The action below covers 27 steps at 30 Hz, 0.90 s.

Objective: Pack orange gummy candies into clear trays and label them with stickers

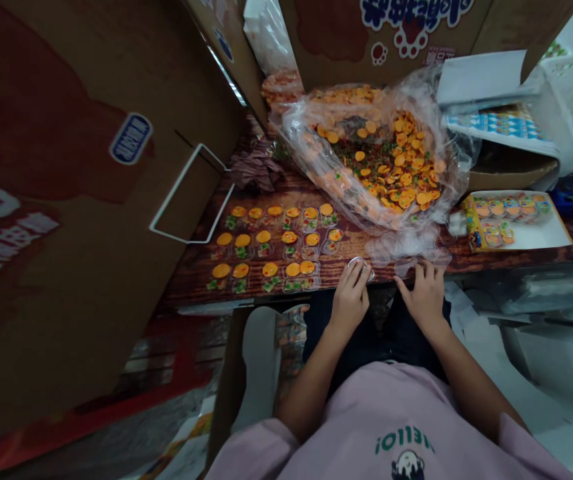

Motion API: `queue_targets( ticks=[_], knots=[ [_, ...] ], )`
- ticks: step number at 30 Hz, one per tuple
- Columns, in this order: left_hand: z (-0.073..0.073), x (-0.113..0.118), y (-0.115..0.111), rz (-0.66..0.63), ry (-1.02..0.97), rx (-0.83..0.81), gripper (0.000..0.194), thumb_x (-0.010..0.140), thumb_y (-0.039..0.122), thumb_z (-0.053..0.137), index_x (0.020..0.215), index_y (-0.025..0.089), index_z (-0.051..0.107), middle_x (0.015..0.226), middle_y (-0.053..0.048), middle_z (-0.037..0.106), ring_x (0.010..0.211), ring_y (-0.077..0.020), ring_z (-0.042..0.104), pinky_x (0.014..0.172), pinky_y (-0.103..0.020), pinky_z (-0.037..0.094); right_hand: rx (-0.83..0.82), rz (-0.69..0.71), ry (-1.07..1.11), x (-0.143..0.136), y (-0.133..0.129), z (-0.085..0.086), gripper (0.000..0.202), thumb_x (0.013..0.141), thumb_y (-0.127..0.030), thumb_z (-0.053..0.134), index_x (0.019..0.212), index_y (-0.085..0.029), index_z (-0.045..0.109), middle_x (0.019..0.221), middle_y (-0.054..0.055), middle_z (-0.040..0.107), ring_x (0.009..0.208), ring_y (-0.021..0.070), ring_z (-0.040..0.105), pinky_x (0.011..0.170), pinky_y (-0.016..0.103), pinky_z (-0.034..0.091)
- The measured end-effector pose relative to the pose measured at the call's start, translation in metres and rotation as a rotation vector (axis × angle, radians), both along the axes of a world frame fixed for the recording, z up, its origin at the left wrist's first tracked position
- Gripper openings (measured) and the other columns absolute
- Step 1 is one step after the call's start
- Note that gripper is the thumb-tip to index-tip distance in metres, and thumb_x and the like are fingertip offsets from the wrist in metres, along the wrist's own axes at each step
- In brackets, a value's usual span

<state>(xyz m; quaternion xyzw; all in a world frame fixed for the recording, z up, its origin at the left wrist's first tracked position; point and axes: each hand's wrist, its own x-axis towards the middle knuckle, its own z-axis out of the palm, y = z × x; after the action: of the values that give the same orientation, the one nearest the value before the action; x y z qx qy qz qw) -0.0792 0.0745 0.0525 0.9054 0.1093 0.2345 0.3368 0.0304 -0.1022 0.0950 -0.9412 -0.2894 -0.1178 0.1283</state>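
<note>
Head view: left hand point(350, 293) on shell point(369, 273), maybe steadying it, grip unclear; my right hand point(425, 292) spread, shell pile point(406, 245) at 11 o'clock.

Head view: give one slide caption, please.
Left hand and right hand at the table, near rows of clear packs with orange discs.

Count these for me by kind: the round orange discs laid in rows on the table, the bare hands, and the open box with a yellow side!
Orange discs in rows: 17
Left hand and right hand: 2
Open box with a yellow side: 1
Total: 20
</note>
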Motion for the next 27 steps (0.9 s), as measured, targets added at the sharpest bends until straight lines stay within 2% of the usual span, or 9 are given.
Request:
queue_targets(
  ticks=[3,6,9,12,14,17,23,25,27],
  knots=[
    [0.009,0.003,-0.002,-0.038,0.061,0.024,0.046,0.099,0.030,0.055,0.143,0.017,0.060,0.158,-0.016,0.050,0.154,-0.0293,0.040,0.126,-0.053,0.036,-0.047,-0.029,0.007,0.004,0.008,0.002,0.050,0.093,-0.057,0.067,0.110,-0.010,0.069,0.123,0.024,0.064,0.104,0.0360,0.055,0.089,0.050,0.048],
    [0.021,0.008,0.000,0.004,0.075,0.023,0.039,0.101,0.033,0.054,0.135,0.019,0.065,0.149,-0.016,0.060,0.145,-0.0296,0.050,0.123,-0.053,0.037,-0.089,-0.029,0.007,0.007,0.011,0.003,0.039,0.094,-0.049,0.067,0.105,-0.011,0.070,0.117,0.023,0.067,0.100,0.0349,0.056,0.085,0.047,0.047],
    [0.033,0.019,0.012,0.328,0.140,0.070,0.035,0.100,0.033,0.051,0.126,0.017,0.067,0.135,-0.017,0.068,0.132,-0.0340,0.058,0.114,-0.056,0.040,-0.102,0.039,-0.001,0.008,0.008,0.002,0.024,0.096,-0.033,0.063,0.102,-0.012,0.073,0.113,0.021,0.071,0.105,0.0353,0.057,0.088,0.046,0.045],
    [0.044,0.036,0.032,0.620,0.306,0.141,0.054,0.094,0.040,0.060,0.139,0.010,0.058,0.137,-0.023,0.063,0.131,-0.0425,0.051,0.106,-0.062,0.040,-0.077,0.157,-0.018,0.007,0.001,-0.001,0.020,0.097,-0.022,0.056,0.101,-0.014,0.075,0.116,0.018,0.074,0.115,0.0344,0.057,0.096,0.047,0.044],
    [0.048,0.046,0.046,0.640,0.396,0.174,0.065,0.092,0.041,0.062,0.146,0.007,0.050,0.139,-0.024,0.061,0.130,-0.0434,0.048,0.104,-0.062,0.040,-0.070,0.217,-0.027,0.005,-0.004,-0.005,0.020,0.097,-0.017,0.055,0.100,-0.015,0.075,0.116,0.016,0.075,0.118,0.0336,0.057,0.100,0.048,0.043],
    [0.050,0.055,0.060,0.583,0.452,0.213,0.065,0.094,0.038,0.058,0.149,0.006,0.046,0.138,-0.024,0.062,0.129,-0.0420,0.047,0.104,-0.061,0.040,-0.023,0.277,-0.046,0.004,-0.010,-0.008,0.018,0.096,-0.015,0.056,0.100,-0.016,0.074,0.116,0.014,0.075,0.119,0.0330,0.058,0.101,0.050,0.046],
    [0.048,0.060,0.070,0.570,0.430,0.193,0.060,0.090,0.029,0.060,0.145,0.010,0.047,0.130,-0.021,0.066,0.128,-0.0397,0.049,0.104,-0.059,0.039,0.451,0.364,-0.055,0.007,-0.018,-0.011,0.015,0.093,-0.012,0.057,0.102,-0.017,0.067,0.117,0.014,0.074,0.119,0.0286,0.062,0.100,0.052,0.054],
    [0.047,0.060,0.071,0.582,0.375,0.167,0.058,0.087,0.028,0.064,0.141,0.011,0.050,0.130,-0.020,0.066,0.129,-0.0386,0.049,0.107,-0.059,0.038,0.644,0.309,0.001,0.006,-0.020,-0.012,0.009,0.093,-0.014,0.057,0.097,-0.020,0.064,0.113,0.013,0.074,0.115,0.0269,0.065,0.100,0.052,0.055],
    [0.046,0.059,0.070,0.599,0.281,0.112,0.056,0.084,0.027,0.067,0.136,0.014,0.052,0.128,-0.017,0.066,0.131,-0.0370,0.050,0.111,-0.059,0.036,0.816,0.162,0.109,0.005,-0.020,-0.014,0.005,0.095,-0.021,0.056,0.094,-0.021,0.061,0.111,0.012,0.074,0.109,0.0252,0.069,0.098,0.050,0.055]
  ],
)
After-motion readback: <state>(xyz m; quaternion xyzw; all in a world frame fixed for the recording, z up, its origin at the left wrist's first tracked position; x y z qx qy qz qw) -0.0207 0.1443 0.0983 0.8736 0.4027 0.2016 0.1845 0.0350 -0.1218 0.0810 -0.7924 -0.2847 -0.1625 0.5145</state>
